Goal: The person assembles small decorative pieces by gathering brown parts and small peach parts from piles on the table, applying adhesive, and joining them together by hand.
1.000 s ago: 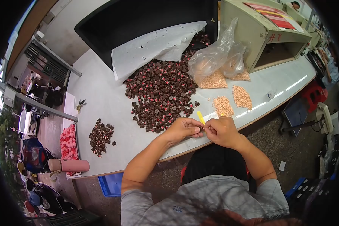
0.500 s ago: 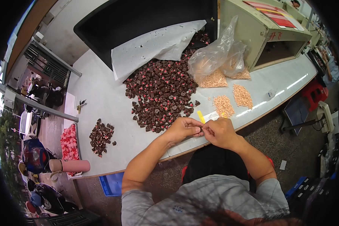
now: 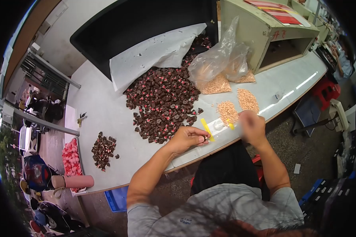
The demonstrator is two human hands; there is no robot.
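Observation:
My left hand (image 3: 188, 140) is closed near the front edge of the table, thumb and fingertips pinching a small dark brown piece (image 3: 205, 138) that is mostly hidden. My right hand (image 3: 253, 127) is smeared by motion beside two piles of small pale peach bits, the nearer pile (image 3: 228, 111) and the farther pile (image 3: 247, 99). Its fingers cannot be made out. Behind my left hand spreads a large heap of dark brown, cone-like pieces with red-pink spots (image 3: 162, 102). Yellow tape strips (image 3: 207, 129) and a small clear round item (image 3: 218, 125) lie between my hands.
A smaller dark heap (image 3: 103, 151) sits left, near a box of pink-red pieces (image 3: 71, 158) and a pink bottle (image 3: 78, 181). A black tray (image 3: 146, 35) with white sheeting (image 3: 154, 53), clear bags (image 3: 215, 75) of pale bits and a greenish box (image 3: 265, 35) stand behind.
My right hand has left my left hand and moved right, towards the pale piles. My left hand stays pinched near the edge. The whole view has shifted slightly.

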